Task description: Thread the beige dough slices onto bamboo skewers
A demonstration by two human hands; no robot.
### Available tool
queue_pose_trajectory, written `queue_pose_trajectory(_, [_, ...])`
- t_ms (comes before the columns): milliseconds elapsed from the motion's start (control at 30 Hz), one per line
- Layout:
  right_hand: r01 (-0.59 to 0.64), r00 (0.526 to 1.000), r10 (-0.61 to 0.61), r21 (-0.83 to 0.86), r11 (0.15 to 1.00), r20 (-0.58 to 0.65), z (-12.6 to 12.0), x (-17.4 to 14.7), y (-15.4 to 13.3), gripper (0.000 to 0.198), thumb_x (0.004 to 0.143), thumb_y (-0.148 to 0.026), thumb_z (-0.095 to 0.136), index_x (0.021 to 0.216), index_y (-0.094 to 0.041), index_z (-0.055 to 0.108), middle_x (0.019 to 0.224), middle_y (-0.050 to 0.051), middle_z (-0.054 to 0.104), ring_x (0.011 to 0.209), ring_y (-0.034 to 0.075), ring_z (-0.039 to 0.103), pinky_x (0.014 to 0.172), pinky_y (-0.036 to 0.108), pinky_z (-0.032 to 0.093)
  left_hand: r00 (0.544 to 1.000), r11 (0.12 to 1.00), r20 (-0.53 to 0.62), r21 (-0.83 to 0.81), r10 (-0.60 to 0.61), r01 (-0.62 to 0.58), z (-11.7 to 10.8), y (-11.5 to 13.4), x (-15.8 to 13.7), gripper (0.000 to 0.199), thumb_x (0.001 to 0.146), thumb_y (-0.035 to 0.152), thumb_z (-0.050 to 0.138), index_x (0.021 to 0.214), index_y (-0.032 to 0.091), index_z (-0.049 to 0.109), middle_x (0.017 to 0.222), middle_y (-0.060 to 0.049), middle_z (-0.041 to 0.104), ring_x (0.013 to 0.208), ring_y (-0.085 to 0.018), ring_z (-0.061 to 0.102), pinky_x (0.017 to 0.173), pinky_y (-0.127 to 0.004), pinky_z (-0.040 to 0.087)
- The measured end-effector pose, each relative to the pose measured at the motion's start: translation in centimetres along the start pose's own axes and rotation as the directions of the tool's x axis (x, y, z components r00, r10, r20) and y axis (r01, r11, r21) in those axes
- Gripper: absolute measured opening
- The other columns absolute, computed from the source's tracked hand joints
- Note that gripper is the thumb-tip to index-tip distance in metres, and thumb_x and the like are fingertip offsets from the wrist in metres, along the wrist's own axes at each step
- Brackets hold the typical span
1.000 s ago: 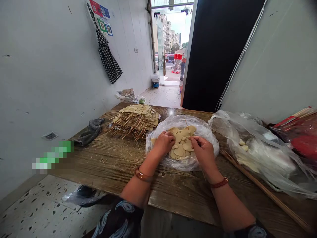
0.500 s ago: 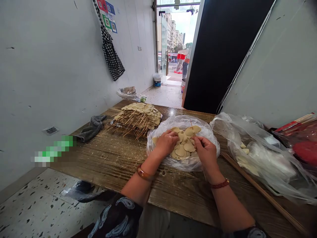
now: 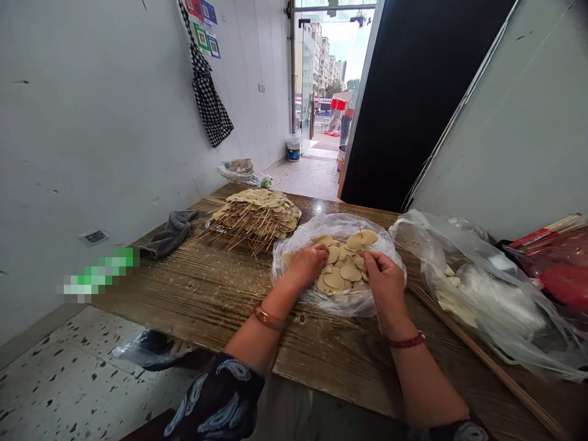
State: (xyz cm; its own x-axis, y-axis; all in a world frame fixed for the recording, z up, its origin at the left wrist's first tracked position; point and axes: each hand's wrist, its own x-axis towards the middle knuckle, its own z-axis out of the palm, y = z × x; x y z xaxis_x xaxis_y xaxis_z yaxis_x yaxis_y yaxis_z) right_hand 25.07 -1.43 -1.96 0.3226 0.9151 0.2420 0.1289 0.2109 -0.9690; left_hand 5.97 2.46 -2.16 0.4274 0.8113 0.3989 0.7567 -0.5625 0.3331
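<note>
A clear plastic bag lies spread on the wooden table, with many thin, pale beige oval slices heaped in its middle. My right hand pinches a thin wooden skewer at the right of the heap. The skewer points up and away, with a larger oval slice on it. At the heap's left side, my left hand rests with its fingers curled together against the slices. Whatever lies between those fingertips is hidden.
Left of the bag is a stack of loaded skewers, sticks pointing toward me. A grey cloth lies at the table's left edge. Bare sticks and a large plastic bag lie on the right, beside red packaging.
My right hand has risen slightly, and the skewer with its slice has shifted a little up and to the right. My left hand has barely moved. The view has shifted slightly.
</note>
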Motion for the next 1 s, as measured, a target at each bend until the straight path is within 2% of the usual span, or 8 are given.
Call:
queue_pose_trajectory(167, [0.018, 1.0, -0.018, -0.012, 1.0, 0.011, 0.0, 0.0, -0.3, 0.042, 0.077, -0.051, 0.061, 0.089, -0.012, 0.072, 0.057, -0.002, 0.055, 0.051, 0.011, 0.045, 0.047, 0.022, 0.035, 0.996, 0.999, -0.077, 0.008, 0.036, -0.035, -0.3, 0.9, 0.0, 0.019, 0.088, 0.021, 0.049, 0.084, 0.02, 0.068, 0.098, -0.005, 0.068, 0.094, -0.018, 0.058, 0.091, -0.033, 0.045])
queue_pose_trajectory(267, [0.051, 0.998, -0.05, -0.028, 0.998, 0.033, -0.1, -0.1, -0.3, 0.041, 0.078, -0.051, 0.06, 0.087, -0.012, 0.072, 0.058, -0.001, 0.055, 0.052, 0.011, 0.044, 0.047, 0.021, 0.035, 0.988, 0.993, -0.11, -0.029, 0.11, -0.113, -0.3, 2.4, 0.0, 0.018, 0.086, 0.027, 0.054, 0.093, 0.02, 0.069, 0.103, -0.006, 0.067, 0.099, -0.02, 0.056, 0.094, -0.036, 0.043])
queue_pose_trajectory(433, [0.093, 0.995, -0.091, -0.067, 0.993, 0.028, 0.0, -0.1, -0.5, 0.044, 0.078, -0.055, 0.057, 0.082, -0.013, 0.072, 0.057, 0.0, 0.058, 0.051, 0.011, 0.045, 0.048, 0.022, 0.036, 0.965, 0.969, 0.084, -0.001, 0.247, -0.248, 0.4, 4.8, -0.1, 0.017, 0.08, 0.027, 0.061, 0.094, 0.021, 0.069, 0.103, -0.007, 0.066, 0.103, -0.023, 0.055, 0.092, -0.038, 0.043])
queue_pose_trajectory(600, [0.093, 0.995, -0.09, -0.048, 0.995, 0.046, 0.1, -0.2, -1.0, 0.044, 0.079, -0.054, 0.057, 0.085, -0.013, 0.072, 0.056, -0.001, 0.057, 0.051, 0.012, 0.045, 0.048, 0.022, 0.036, 0.982, 0.989, 0.12, 0.008, 0.146, -0.148, 1.4, 5.2, 0.1, 0.019, 0.085, 0.023, 0.051, 0.082, 0.019, 0.069, 0.093, -0.008, 0.066, 0.092, -0.02, 0.057, 0.085, -0.034, 0.044])
queue_pose_trajectory(733, [0.074, 0.996, -0.074, -0.003, 0.997, 0.058, 0.0, -0.4, -1.3, 0.04, 0.08, -0.049, 0.059, 0.086, -0.013, 0.072, 0.059, -0.001, 0.056, 0.054, 0.011, 0.045, 0.05, 0.021, 0.037, 0.999, 0.977, 0.013, -0.21, 0.03, -0.026, 1.5, 4.9, 0.4, 0.018, 0.084, 0.022, 0.05, 0.078, 0.018, 0.067, 0.083, -0.006, 0.067, 0.084, -0.017, 0.058, 0.08, -0.03, 0.044])
queue_pose_trajectory(800, [0.061, 0.997, -0.062, 0.016, 0.998, 0.051, 0.0, -0.4, -1.4, 0.039, 0.079, -0.05, 0.06, 0.087, -0.013, 0.072, 0.061, -0.001, 0.057, 0.055, 0.011, 0.046, 0.051, 0.022, 0.037, 0.995, 0.923, -0.033, -0.379, -0.09, 0.07, 1.3, 4.5, 0.5, 0.017, 0.083, 0.024, 0.051, 0.076, 0.017, 0.066, 0.076, -0.003, 0.065, 0.076, -0.015, 0.058, 0.072, -0.027, 0.044])
queue_pose_trajectory(867, [0.052, 0.997, -0.053, 0.028, 0.998, 0.055, 0.0, -0.5, -1.5, 0.04, 0.079, -0.05, 0.06, 0.088, -0.013, 0.072, 0.06, -0.001, 0.056, 0.055, 0.011, 0.046, 0.051, 0.022, 0.038, 0.969, 0.809, -0.038, -0.559, -0.246, 0.183, 0.9, 4.1, 0.5, 0.02, 0.083, 0.029, 0.052, 0.074, 0.015, 0.064, 0.065, 0.0, 0.06, 0.063, -0.012, 0.054, 0.062, -0.024, 0.043])
queue_pose_trajectory(1000, [0.048, 0.997, -0.05, 0.036, 0.998, 0.066, -0.1, -0.6, -1.6, 0.039, 0.079, -0.05, 0.061, 0.088, -0.014, 0.071, 0.057, -0.003, 0.052, 0.053, 0.01, 0.044, 0.05, 0.021, 0.036, 0.885, 0.415, 0.041, -0.872, -0.464, 0.258, -0.2, 3.4, 0.4, 0.03, 0.077, 0.044, 0.059, 0.077, 0.014, 0.06, 0.061, 0.003, 0.054, 0.051, -0.009, 0.049, 0.048, -0.021, 0.043])
